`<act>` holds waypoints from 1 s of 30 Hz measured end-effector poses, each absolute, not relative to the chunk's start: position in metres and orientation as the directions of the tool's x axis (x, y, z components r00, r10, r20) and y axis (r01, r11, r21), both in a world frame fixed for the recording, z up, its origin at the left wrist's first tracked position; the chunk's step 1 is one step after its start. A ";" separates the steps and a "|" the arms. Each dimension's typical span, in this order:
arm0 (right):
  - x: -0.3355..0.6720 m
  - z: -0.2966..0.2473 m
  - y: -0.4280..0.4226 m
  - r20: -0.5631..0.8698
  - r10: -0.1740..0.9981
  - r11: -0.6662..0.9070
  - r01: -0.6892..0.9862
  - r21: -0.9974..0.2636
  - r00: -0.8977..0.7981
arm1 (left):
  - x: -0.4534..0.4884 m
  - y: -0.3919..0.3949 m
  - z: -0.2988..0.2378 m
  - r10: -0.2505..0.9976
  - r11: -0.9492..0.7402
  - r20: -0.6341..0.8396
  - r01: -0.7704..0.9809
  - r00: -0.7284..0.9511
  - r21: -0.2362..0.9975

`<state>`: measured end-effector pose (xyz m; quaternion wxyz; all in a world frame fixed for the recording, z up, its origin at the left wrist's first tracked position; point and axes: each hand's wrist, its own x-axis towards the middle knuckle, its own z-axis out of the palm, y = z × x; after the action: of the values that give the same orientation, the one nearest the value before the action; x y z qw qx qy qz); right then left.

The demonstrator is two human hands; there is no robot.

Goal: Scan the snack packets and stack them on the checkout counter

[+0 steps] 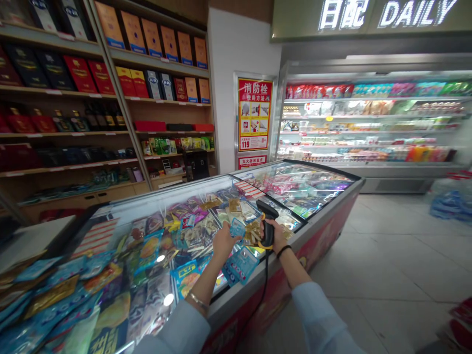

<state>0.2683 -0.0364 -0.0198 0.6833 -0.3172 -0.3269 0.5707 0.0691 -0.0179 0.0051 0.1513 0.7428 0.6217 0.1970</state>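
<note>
My left hand (224, 242) is closed around a small blue packet (237, 228), held up over the glass-topped chest freezer (324, 209). My right hand (273, 237) grips a black barcode scanner (267, 221) with a yellow trim, its head aimed toward the packet. A black cable (262, 290) hangs from the scanner down the freezer's front. Another blue packet (241, 265) lies on the glass just below my hands. Both arms wear light blue sleeves; a bracelet is on the left wrist and a dark band on the right.
The freezer holds many colourful frozen packets under sliding glass lids. Wooden shelves (110, 123) with boxed goods and bottles stand behind it. A red fire-hydrant notice (253, 114) hangs on the wall. An open refrigerated display (368, 123) lines the right. Tiled floor (398, 255) stretches to the right.
</note>
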 end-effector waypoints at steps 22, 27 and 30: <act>0.222 -0.010 -0.024 0.337 0.920 0.106 -0.701 -0.706 -0.201 | -0.013 0.019 0.022 0.843 -0.122 0.455 0.722 -0.287 0.681; 0.227 -0.014 -0.025 0.324 0.926 0.099 -0.702 -0.706 -0.195 | -0.013 0.016 0.028 0.845 -0.084 0.436 0.727 -0.311 0.681; 0.226 -0.014 -0.025 0.283 0.929 0.057 -0.664 -0.746 -0.238 | -0.013 0.014 0.032 0.842 -0.085 0.442 0.732 -0.310 0.676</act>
<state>0.2262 -0.0253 -0.0140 0.5964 -0.1597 -0.4160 0.6677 -0.0128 0.0136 0.0318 0.0611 0.5842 0.6737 0.4485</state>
